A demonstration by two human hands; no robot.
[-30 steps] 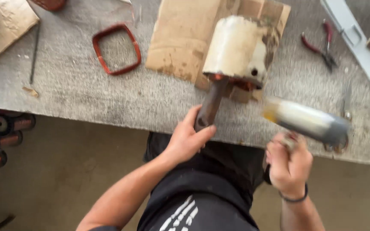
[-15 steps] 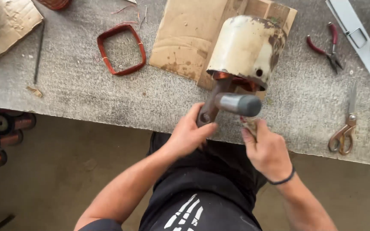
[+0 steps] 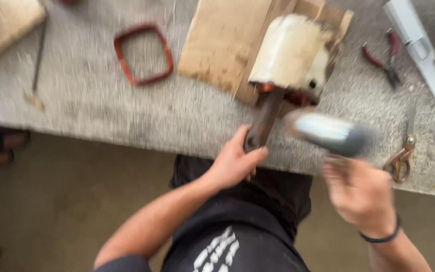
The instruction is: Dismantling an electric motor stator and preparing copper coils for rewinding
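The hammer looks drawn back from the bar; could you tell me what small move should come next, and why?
Probably swing the hammer down onto the end of the bar. The left hand grips the bar, whose far end sits in the cream casing, and the right hand holds the blurred hammer head just right of the bar.

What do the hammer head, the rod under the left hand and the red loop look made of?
Hammer head: likely steel, dull grey sheen, motion-blurred. Rod: probably iron or steel, dark brown and rusty-looking. Loop: possibly enamelled copper wire, reddish-brown and thin; too blurred to be sure.
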